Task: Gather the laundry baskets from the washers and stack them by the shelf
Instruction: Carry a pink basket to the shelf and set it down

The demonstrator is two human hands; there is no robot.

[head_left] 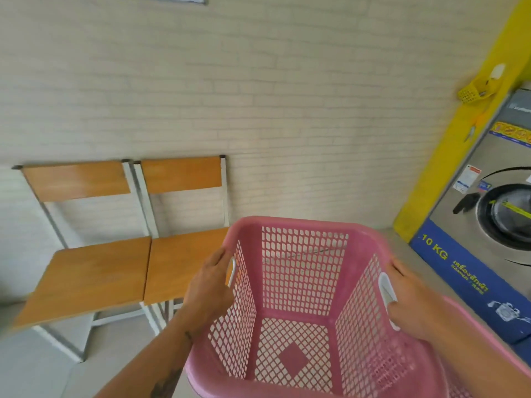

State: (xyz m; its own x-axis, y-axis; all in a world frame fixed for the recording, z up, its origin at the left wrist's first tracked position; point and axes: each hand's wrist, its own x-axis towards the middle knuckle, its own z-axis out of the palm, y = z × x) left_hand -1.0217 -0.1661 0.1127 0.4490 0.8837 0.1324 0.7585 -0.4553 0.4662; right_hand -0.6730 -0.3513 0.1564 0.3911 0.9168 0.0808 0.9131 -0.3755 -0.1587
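Where the pale brick wall (258,81) meets the grey floor (43,366), two wood-and-metal chairs stand side by side against it, left chair (86,271) and right chair (184,254) touching at the seat edges, both seats bare. Right chair's front corner sits just behind the left hand (208,288). Left hand grips the left rim of the pink laundry basket (301,311) at its white handle slot, fingers (222,258) curled over the edge, thumb side outward; tattooed forearm runs in from the lower frame. Basket held off the floor between both hands, tilted away, mesh walls and bottom showing nothing inside. Right hand (413,303) closed on the right rim, fingers wrapped through the white handle opening. Further right, a yellow pillar (448,156) carries a small yellow mesh holder (471,91). Against it stands a steel front-loading washer (494,214), round door, blue lower panel marked "10 KG", close beside the basket's right side.
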